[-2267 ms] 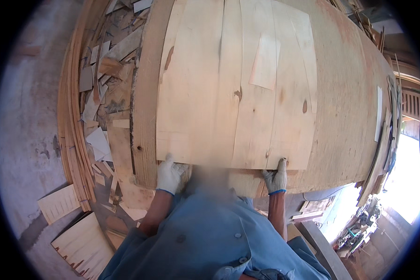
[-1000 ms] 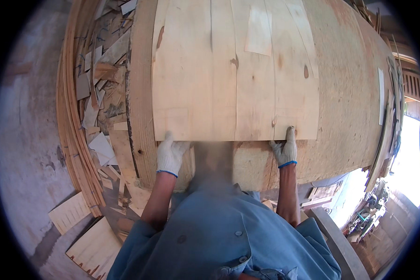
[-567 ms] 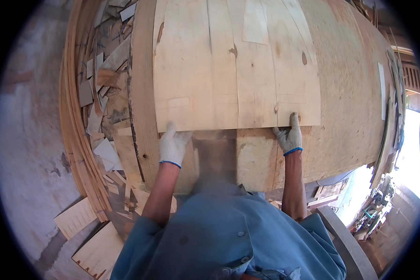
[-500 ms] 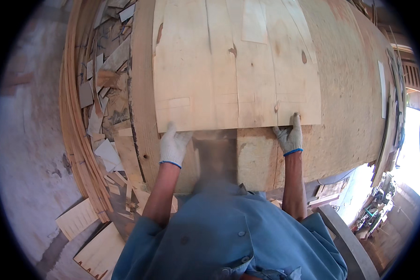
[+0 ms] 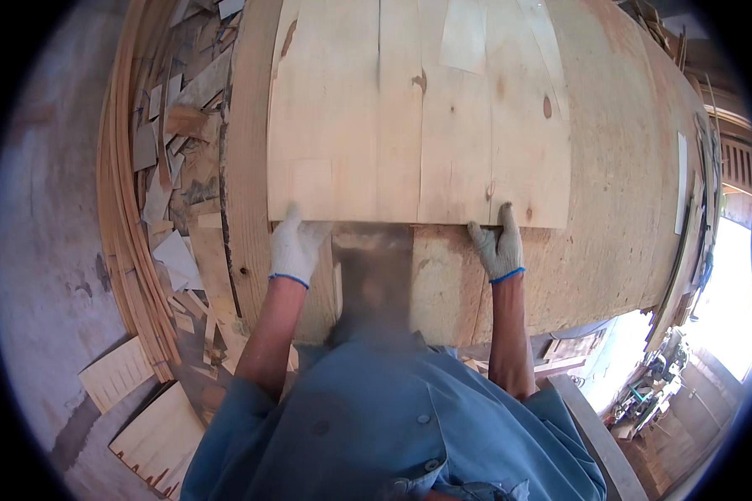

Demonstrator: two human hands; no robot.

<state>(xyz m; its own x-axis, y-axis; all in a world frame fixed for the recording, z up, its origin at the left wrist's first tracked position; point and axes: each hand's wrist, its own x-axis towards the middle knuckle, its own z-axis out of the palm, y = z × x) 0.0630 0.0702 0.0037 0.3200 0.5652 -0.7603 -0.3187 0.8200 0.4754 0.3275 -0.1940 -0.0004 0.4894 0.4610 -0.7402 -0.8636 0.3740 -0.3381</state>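
Observation:
A pale plywood sheet [image 5: 451, 125] with seams, patches and a few dark knots lies over the large wooden worktable [image 5: 618, 167]. My left hand [image 5: 299, 245], in a white knit glove with a blue cuff, grips its near edge by the left corner. The thumb rests on top and the other fingers are partly hidden. Toward the right end of that edge, my right hand [image 5: 500, 244], gloved the same way, holds with a thumb on the upper face. Its remaining fingers are largely hidden under the sheet.
A dark, blurred recess [image 5: 374, 267] cuts into the table's near side before my body. Wood offcuts [image 5: 175, 259] and long thin strips [image 5: 125, 209] crowd the left. Two boards [image 5: 160, 434] lean at lower left. Cluttered tools and scraps [image 5: 647, 388] lie at right.
The whole view has shifted slightly. Against the table, the sheet has turned a little, its near right corner toward me and its left corner away. Both hands keep their hold.

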